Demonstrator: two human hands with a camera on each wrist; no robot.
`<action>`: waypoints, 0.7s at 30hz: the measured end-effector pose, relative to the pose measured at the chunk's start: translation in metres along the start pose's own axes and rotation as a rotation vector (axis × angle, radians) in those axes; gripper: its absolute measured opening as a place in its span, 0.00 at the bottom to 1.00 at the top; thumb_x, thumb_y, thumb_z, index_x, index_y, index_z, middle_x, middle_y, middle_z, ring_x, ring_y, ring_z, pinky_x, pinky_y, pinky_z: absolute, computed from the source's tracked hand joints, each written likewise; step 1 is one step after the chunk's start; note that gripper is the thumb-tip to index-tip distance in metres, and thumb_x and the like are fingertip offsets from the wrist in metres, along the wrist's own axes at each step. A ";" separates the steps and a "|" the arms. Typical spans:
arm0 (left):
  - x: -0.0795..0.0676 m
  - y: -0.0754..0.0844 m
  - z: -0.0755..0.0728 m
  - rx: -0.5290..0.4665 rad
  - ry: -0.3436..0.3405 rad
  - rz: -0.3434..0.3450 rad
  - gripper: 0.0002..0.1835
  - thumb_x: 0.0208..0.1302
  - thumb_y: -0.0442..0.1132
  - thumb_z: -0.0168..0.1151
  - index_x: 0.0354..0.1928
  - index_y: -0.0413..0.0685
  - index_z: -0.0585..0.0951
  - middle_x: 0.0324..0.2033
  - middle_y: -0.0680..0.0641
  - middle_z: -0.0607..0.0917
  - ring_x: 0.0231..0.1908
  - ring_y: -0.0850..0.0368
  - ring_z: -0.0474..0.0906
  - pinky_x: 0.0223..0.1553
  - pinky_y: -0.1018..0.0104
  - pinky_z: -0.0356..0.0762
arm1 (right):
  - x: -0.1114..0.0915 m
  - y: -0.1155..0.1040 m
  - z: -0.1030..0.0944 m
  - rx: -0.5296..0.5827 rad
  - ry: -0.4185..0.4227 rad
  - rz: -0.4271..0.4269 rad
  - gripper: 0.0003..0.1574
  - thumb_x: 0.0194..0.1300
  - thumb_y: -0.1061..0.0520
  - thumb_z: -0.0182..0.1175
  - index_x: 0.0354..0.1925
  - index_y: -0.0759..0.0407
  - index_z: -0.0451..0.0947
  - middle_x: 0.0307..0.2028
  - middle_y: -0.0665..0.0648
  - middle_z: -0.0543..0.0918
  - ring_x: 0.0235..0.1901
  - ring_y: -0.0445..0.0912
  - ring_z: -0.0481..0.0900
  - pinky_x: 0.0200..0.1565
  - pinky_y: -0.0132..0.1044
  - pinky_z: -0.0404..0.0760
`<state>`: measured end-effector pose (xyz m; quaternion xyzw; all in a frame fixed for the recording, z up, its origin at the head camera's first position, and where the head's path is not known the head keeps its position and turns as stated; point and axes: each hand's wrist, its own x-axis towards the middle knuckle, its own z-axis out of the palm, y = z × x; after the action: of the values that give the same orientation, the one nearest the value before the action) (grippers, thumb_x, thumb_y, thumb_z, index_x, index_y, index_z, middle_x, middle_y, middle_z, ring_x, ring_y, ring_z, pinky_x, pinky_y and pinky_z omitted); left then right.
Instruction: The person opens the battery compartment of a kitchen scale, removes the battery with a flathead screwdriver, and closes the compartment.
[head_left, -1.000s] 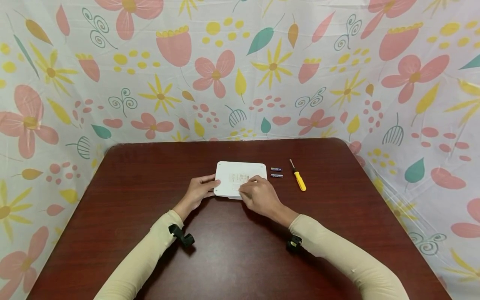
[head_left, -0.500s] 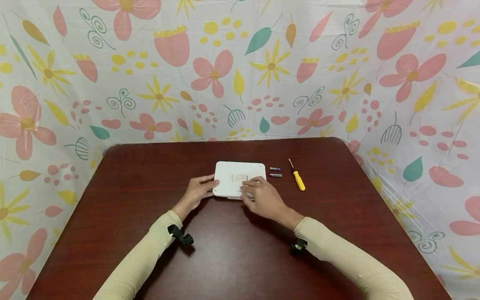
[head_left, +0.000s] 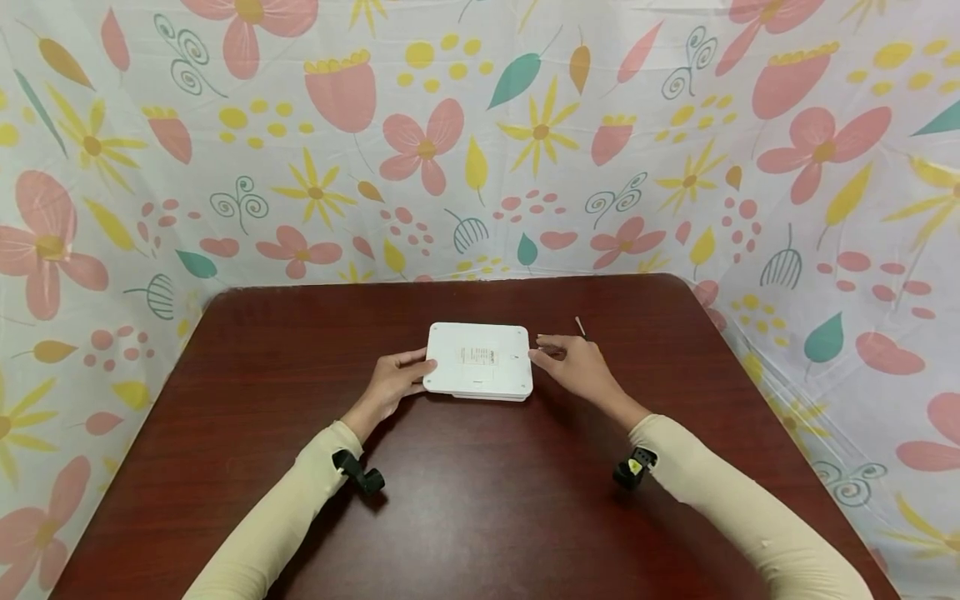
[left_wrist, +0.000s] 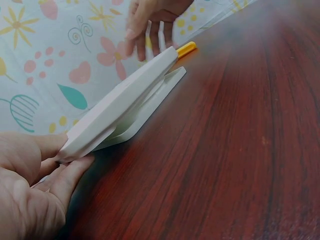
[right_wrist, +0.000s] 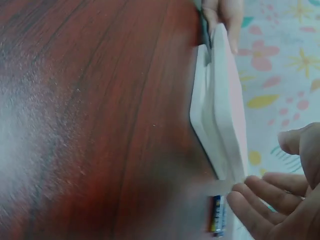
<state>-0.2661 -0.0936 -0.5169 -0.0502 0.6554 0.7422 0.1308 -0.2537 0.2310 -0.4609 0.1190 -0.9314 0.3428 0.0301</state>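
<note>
A flat white device [head_left: 468,358] with rounded corners, corner screws and a printed label faces up on the table. My left hand [head_left: 392,382] grips its left edge, thumb on top and fingers underneath. In the left wrist view, a thinner white part [left_wrist: 145,115] sits beneath the main body. My right hand [head_left: 573,367] is just off the device's right edge, its fingers spread and loosely bent. A small battery [right_wrist: 217,216] lies close to those fingers in the right wrist view; the hand mostly covers the batteries in the head view.
A screwdriver's metal shaft [head_left: 580,326] shows behind my right hand, and its yellow handle [left_wrist: 187,49] appears in the left wrist view. The dark red wooden table [head_left: 480,500] ends at a floral curtain [head_left: 480,167] behind and at both sides.
My right hand has lifted off the device's face and moved right, over the batteries and screwdriver handle. The left hand keeps its hold on the device.
</note>
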 end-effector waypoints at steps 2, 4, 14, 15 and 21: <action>0.000 0.000 0.000 0.006 -0.002 0.002 0.27 0.68 0.33 0.68 0.67 0.34 0.75 0.57 0.32 0.82 0.38 0.58 0.86 0.41 0.65 0.88 | 0.001 0.004 0.001 0.066 -0.055 0.081 0.31 0.72 0.42 0.63 0.60 0.64 0.82 0.50 0.63 0.88 0.43 0.53 0.89 0.42 0.48 0.88; 0.000 0.000 0.000 0.009 -0.002 0.001 0.27 0.69 0.33 0.68 0.67 0.34 0.75 0.57 0.32 0.82 0.38 0.58 0.86 0.41 0.65 0.88 | 0.002 0.008 0.004 0.170 -0.115 0.170 0.33 0.73 0.41 0.63 0.61 0.66 0.80 0.48 0.64 0.89 0.41 0.53 0.89 0.40 0.46 0.89; 0.001 0.001 0.003 0.003 -0.010 0.013 0.26 0.69 0.30 0.66 0.67 0.32 0.75 0.54 0.32 0.84 0.38 0.58 0.86 0.41 0.63 0.88 | 0.010 0.017 0.017 0.423 -0.245 0.407 0.34 0.69 0.42 0.68 0.57 0.69 0.81 0.42 0.64 0.88 0.39 0.51 0.88 0.42 0.44 0.90; 0.001 0.001 0.003 0.004 -0.013 0.014 0.26 0.69 0.30 0.66 0.67 0.32 0.75 0.54 0.32 0.84 0.38 0.58 0.86 0.41 0.63 0.88 | 0.011 0.017 0.018 0.420 -0.247 0.410 0.33 0.68 0.42 0.69 0.56 0.69 0.82 0.41 0.63 0.88 0.38 0.51 0.88 0.41 0.44 0.90; 0.000 0.002 0.002 0.016 -0.011 0.017 0.27 0.69 0.30 0.66 0.68 0.32 0.74 0.53 0.32 0.84 0.38 0.58 0.86 0.41 0.64 0.88 | 0.013 0.016 0.020 0.421 -0.255 0.417 0.29 0.66 0.43 0.71 0.49 0.68 0.84 0.38 0.62 0.87 0.36 0.49 0.87 0.39 0.44 0.90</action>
<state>-0.2660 -0.0918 -0.5149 -0.0396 0.6611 0.7382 0.1284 -0.2692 0.2270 -0.4841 -0.0290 -0.8405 0.5092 -0.1830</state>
